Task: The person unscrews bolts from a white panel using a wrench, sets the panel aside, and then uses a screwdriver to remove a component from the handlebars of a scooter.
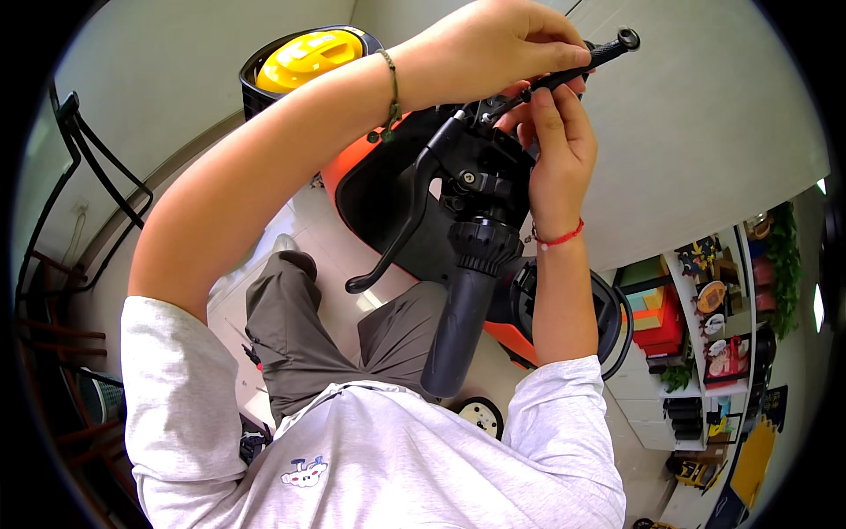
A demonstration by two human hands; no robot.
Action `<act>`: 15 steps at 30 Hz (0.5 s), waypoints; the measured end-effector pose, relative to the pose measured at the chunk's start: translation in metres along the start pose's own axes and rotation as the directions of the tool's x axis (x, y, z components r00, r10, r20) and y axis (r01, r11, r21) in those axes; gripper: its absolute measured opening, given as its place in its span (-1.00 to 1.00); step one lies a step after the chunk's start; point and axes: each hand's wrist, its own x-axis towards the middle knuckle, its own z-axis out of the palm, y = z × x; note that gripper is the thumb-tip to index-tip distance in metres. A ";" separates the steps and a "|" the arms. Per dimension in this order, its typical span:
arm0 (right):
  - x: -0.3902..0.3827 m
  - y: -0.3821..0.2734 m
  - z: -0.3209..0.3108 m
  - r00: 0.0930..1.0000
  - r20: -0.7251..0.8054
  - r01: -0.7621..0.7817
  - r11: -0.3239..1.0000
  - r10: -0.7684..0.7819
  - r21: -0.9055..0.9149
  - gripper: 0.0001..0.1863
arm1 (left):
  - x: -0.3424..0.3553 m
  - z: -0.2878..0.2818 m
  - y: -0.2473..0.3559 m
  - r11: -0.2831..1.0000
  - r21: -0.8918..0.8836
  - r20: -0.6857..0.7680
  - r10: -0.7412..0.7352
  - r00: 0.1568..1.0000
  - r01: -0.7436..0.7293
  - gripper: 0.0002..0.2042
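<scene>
Both arms reach up to a thin black rod [608, 53] with a textured surface and a round end, just above the handlebar. My left hand [498, 48], a dark cord bracelet on its wrist, pinches it from above between thumb and fingers. Closed fingers of my right hand [564, 145] hold its lower part; a red bracelet is on that wrist. Below stands the handlebar of an orange and black scooter, with a thick black grip [463, 331], a ribbed collar [483, 242] and a curved black lever [412, 212]. My fingers partly hide where the rod ends.
A yellow dome-shaped thing [308, 60] sits in a black container [256, 99] at the far left. Chair frames [75, 353] stand at left. Shelves [705, 375] with boxes, tools and plants line the right. A pale panel [696, 132] rises beyond my hands.
</scene>
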 end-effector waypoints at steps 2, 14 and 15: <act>-0.001 0.000 -0.004 1.000 0.011 -0.010 1.000 0.010 -0.003 -0.79 | -0.001 0.002 0.005 1.000 0.026 -0.028 -0.004 1.000 0.005 -0.77; -0.003 0.006 -0.002 1.000 -0.013 0.007 0.998 -0.006 0.063 -0.69 | 0.000 0.010 0.018 0.980 0.181 0.028 -0.085 0.996 0.079 -0.73; -0.003 0.006 -0.003 1.000 -0.002 0.008 0.998 -0.008 0.066 -0.69 | 0.001 0.005 0.010 0.990 0.128 0.056 -0.067 0.996 0.059 -0.73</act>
